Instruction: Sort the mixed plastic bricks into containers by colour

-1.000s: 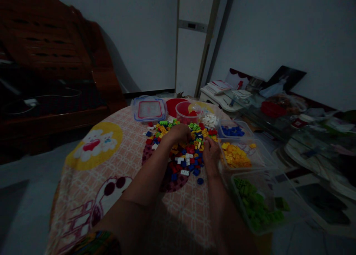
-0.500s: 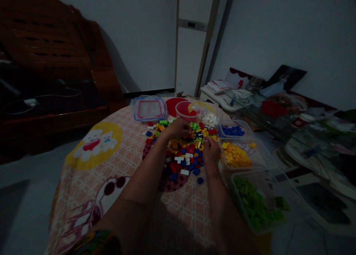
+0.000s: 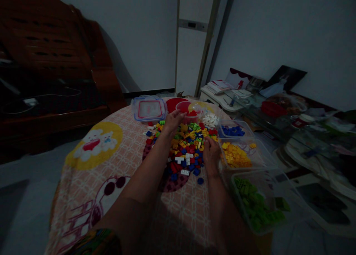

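Observation:
A mixed pile of toy building bricks (image 3: 187,149) in red, yellow, blue, green and white lies on the cloth-covered table. At its far side my left hand (image 3: 172,121) is raised beside the round clear tub (image 3: 182,107), which has red bricks (image 3: 192,113) in it. Its fingers stretch toward the tub, and I see nothing held in them. My right hand (image 3: 211,152) rests at the right edge of the pile, fingers curled in; whatever they may hold is hidden. Close by on its right sits a clear box of yellow bricks (image 3: 236,155).
Blue bricks (image 3: 233,131) fill part of a box at the back right, green bricks (image 3: 257,203) one at the front right. White bricks (image 3: 210,119) lie behind the pile. A lidded clear container (image 3: 149,109) stands at the back left. A cluttered glass table (image 3: 250,103) adjoins on the right.
My left hand has lifted from the pile and moved away from me, toward the round tub, its fingers straightening. My right hand has stayed in place.

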The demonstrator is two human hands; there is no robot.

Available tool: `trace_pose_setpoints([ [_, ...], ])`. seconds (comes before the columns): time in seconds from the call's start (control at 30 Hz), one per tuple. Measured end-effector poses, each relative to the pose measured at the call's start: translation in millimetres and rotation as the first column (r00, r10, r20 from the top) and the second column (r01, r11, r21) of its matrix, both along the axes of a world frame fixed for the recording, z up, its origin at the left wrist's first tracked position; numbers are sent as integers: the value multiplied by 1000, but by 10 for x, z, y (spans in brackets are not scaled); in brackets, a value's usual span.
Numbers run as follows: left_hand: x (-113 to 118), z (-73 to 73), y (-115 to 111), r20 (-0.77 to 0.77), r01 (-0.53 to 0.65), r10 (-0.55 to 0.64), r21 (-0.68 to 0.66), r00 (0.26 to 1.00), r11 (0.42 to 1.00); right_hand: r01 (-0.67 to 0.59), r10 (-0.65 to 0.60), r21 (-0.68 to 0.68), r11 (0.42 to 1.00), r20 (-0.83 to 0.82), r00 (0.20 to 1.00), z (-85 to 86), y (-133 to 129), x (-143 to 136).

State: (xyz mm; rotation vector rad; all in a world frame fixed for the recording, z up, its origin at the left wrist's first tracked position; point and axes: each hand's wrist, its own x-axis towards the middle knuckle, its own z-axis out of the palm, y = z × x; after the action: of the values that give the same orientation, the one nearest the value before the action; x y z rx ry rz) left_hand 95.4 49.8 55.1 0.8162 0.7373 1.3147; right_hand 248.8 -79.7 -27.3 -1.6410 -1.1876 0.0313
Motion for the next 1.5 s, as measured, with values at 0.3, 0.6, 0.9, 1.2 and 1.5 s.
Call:
trace_pose_setpoints([
  [0.3, -48, 73, -69, -192, 216, -181, 182, 965, 959, -1, 1, 8, 1000, 12, 1000, 4, 4, -1],
  [0.6, 13, 119, -257, -973, 755, -142, 47, 184, 654, -4, 4, 7, 1000, 17, 1000, 19, -10, -9],
  [0.9, 130, 119, -364, -993, 822, -69, -116, -93, 558, -8, 7, 13, 1000, 22, 1000, -4, 5, 5],
  [1.2, 131, 136, -384, -999, 825, -39, -44, -27, 563, -9, 9, -7, 1000, 21, 1000, 8, 0, 3],
  [1.5, 91, 21, -205, -798, 606, -288, 117, 529, 787, -16, 16, 1, 1000, 0, 1000, 33, -13, -17],
])
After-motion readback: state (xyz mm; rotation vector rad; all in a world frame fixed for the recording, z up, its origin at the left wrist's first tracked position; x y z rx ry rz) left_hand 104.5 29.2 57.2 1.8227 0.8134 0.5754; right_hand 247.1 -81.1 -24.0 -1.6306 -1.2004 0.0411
